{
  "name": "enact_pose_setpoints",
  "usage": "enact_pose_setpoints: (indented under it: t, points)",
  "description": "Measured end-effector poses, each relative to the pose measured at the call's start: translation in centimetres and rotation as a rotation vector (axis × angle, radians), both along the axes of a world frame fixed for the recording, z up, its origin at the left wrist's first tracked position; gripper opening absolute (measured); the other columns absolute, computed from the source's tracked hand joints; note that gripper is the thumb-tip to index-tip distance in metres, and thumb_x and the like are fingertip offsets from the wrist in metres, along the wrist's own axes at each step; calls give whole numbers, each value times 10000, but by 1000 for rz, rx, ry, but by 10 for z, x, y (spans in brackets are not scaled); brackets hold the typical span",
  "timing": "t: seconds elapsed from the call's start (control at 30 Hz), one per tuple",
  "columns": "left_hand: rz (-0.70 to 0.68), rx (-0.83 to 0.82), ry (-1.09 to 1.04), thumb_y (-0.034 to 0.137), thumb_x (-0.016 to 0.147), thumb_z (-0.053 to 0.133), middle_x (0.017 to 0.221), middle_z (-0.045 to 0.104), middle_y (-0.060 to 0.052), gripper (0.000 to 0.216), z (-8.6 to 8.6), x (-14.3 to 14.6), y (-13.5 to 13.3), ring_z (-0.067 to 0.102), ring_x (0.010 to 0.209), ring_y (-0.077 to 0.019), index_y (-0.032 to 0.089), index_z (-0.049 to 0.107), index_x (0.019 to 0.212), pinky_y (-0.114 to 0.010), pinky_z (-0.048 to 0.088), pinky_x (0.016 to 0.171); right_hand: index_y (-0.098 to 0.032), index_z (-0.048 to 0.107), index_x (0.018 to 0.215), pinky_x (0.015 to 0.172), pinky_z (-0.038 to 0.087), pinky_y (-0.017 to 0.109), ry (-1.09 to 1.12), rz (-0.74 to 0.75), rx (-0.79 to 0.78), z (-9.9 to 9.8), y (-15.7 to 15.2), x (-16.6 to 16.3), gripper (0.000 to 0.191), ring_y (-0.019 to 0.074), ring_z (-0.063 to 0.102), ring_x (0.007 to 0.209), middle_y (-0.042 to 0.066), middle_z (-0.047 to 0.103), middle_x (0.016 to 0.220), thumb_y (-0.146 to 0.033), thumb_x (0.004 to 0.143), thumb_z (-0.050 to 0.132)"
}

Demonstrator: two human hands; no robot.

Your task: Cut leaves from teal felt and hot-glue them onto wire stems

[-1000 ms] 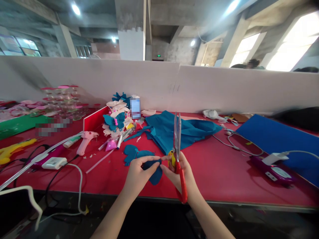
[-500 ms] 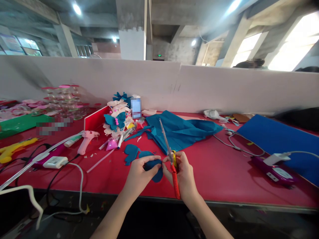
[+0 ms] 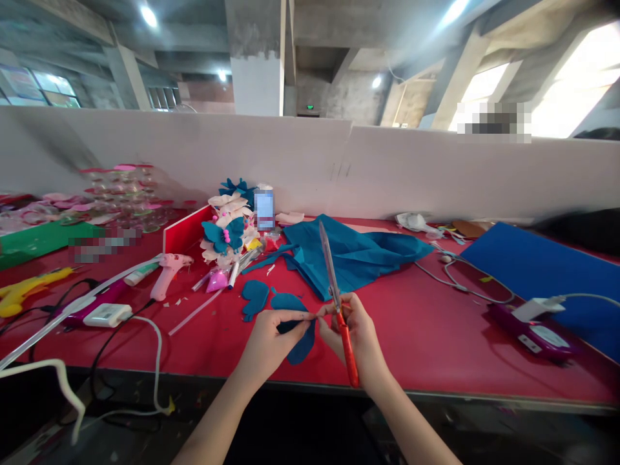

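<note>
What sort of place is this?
Probably a craft workshop in a concrete hall: a red worktable with a pink glue gun and felt flowers, the left hand pinching a teal felt piece, the right hand holding scissors.

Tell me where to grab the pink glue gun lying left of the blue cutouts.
Grasp the pink glue gun by its handle, coming from the near table edge: it lies flat on the red table with the handle slanting toward that edge. Keep off the barrel's right end, likely the nozzle, possibly hot.

Red table [image 3: 436,336], white partition [image 3: 436,174], concrete ceiling [image 3: 203,26].
</note>
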State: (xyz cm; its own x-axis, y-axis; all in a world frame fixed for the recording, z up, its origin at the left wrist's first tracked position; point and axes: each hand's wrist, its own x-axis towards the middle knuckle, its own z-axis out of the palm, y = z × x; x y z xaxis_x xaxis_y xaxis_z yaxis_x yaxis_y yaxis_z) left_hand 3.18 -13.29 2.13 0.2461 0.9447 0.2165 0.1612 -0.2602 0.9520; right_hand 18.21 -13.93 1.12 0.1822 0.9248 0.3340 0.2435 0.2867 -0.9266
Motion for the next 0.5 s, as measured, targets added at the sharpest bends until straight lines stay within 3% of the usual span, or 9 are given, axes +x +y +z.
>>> enact_pose_setpoints:
  t: [0.27,0.5]
  points:
    - [-6,-53,-14,255,780,648,926,747,-10,164,1,-4,1,685,906,-219,239,752,905,-283,519,826,-231,398,762,523,438,249,103,22,-53,2,5,-3,284,117,527,523,-31,576,656,-210,566,602]
    - [23,-117,-26,273,770,657,904,749,-27,162,-3,-3,0,681,892,-221,223,754,889,-289,513,829,-231,389,765,563,469,265,152,45,-95,0,10,0,361,146,571,593,-46,508,633,-350,596,685]
